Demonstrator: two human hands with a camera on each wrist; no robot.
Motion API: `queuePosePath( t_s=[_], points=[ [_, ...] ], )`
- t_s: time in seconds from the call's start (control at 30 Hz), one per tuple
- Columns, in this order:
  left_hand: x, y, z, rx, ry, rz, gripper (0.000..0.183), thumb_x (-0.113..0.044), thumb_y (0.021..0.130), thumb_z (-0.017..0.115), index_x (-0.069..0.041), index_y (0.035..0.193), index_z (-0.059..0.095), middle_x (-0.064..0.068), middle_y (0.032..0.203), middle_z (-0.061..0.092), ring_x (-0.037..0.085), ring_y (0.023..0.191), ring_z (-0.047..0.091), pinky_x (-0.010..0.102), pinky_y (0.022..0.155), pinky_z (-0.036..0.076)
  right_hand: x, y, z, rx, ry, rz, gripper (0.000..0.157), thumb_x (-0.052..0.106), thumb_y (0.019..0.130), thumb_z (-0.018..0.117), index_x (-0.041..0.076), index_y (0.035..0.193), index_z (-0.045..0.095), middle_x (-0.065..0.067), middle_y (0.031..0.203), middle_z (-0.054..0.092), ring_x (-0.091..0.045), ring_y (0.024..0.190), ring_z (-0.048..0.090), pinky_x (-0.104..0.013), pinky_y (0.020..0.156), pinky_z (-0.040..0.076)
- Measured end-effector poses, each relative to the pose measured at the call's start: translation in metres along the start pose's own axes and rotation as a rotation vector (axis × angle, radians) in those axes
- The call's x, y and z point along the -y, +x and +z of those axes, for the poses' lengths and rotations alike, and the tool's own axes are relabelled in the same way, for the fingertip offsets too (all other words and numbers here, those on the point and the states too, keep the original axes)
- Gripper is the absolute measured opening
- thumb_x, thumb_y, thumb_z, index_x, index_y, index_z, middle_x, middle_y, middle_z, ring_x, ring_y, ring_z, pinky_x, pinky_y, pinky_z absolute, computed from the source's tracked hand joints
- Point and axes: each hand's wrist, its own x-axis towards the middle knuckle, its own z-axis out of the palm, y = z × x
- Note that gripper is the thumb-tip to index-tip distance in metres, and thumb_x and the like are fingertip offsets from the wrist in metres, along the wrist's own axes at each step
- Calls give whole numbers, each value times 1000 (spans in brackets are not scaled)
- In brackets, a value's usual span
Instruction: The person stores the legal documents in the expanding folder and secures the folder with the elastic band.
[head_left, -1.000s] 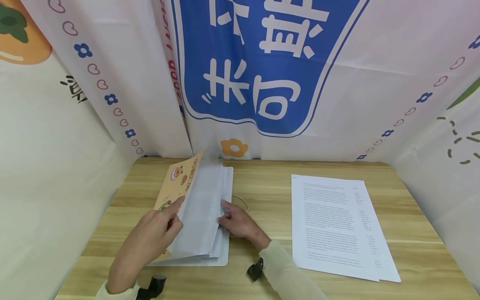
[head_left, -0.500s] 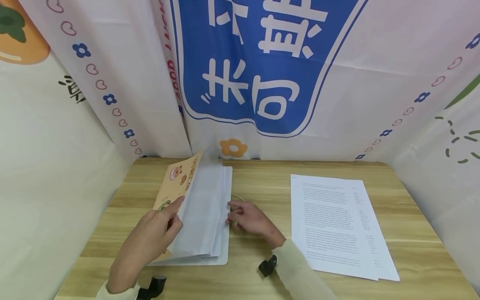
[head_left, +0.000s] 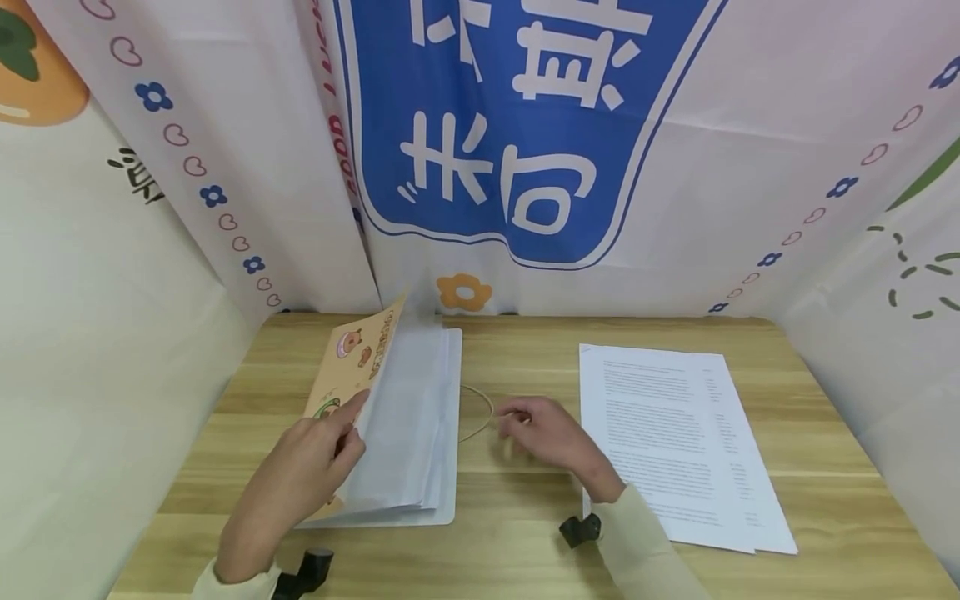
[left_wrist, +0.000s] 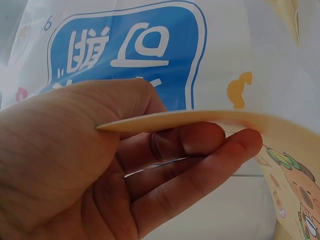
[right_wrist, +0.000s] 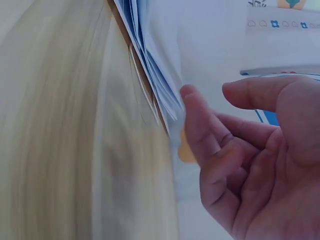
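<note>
On the table's left half lies a document folder (head_left: 408, 433), its orange cartoon-printed cover (head_left: 347, 367) tilted up and white leaves showing inside. My left hand (head_left: 296, 471) pinches the free edge of that cover; in the left wrist view the thumb side lies above the cover edge (left_wrist: 185, 120) and the curled fingers below it. My right hand (head_left: 551, 433) is over the table right of the folder, its fingers loosely bent and holding nothing. The thumb and index finger stand apart in the right wrist view. A thin elastic cord (head_left: 491, 400) loops out from the folder's right side near the fingertips.
To the right lies a stack of printed paper sheets (head_left: 660, 442), partly overlapped by my right forearm. White printed cloth (head_left: 712, 233) hangs behind the wooden table (head_left: 517, 358) and along both sides. A black wrist camera (head_left: 580, 530) sits on the right wrist.
My right hand has left the folder's inner leaves and moved right, past the elastic cord, toward the printed sheets. The left hand keeps its hold on the raised cover.
</note>
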Motion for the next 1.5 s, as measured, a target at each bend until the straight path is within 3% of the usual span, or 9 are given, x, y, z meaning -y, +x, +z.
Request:
queuePosePath(
  t_s=[0.27,0.5,0.8,1.0,1.27,1.4,1.5],
  points=[
    [2,0,1,-3,-4,-7,48,4,93,55,11,140,55,-16,56,35,-3,45,29,22,42,31,-18,-29,-32,-123,-257,-10,26,20,103,63,4,119,74,-2,105,73,-18,92,70,-42,82,55],
    [3,-1,1,-12,-7,9,47,4,93,55,12,139,56,-16,56,34,-3,45,29,22,41,30,-36,-60,-71,-218,-392,224,31,27,102,63,3,119,75,-12,115,72,-29,102,68,-50,85,53],
    [4,-1,3,-6,-22,2,47,3,93,54,12,139,56,-16,55,34,-3,45,28,21,41,30,-67,-94,-118,-210,-497,433,61,31,102,58,-19,136,51,-41,136,50,-57,126,49,-65,96,44],
    [5,-1,4,-12,-23,7,47,4,92,55,11,139,57,-18,55,32,-4,45,26,21,42,29,-76,-110,-138,-199,-586,474,74,33,100,60,-28,137,38,-49,135,40,-62,123,45,-69,95,43],
    [6,0,3,-13,-48,-6,44,5,92,55,9,136,60,-16,57,33,-3,45,27,21,42,29,-86,-117,-144,-197,-681,528,85,40,89,74,-26,131,41,-45,124,47,-54,99,57,-62,77,50],
    [6,0,3,-8,-51,-32,38,4,92,55,9,129,63,-15,57,34,-2,46,28,22,43,30,-93,-119,-146,-185,-683,553,89,45,90,73,-26,132,39,-46,126,44,-58,103,54,-62,79,49],
    [7,0,3,-11,-52,-43,34,4,91,55,9,123,66,-15,58,33,-2,47,28,22,45,31,-97,-120,-148,-196,-686,554,84,42,94,69,-25,131,38,-47,124,43,-58,101,55,-62,74,50]
  ],
)
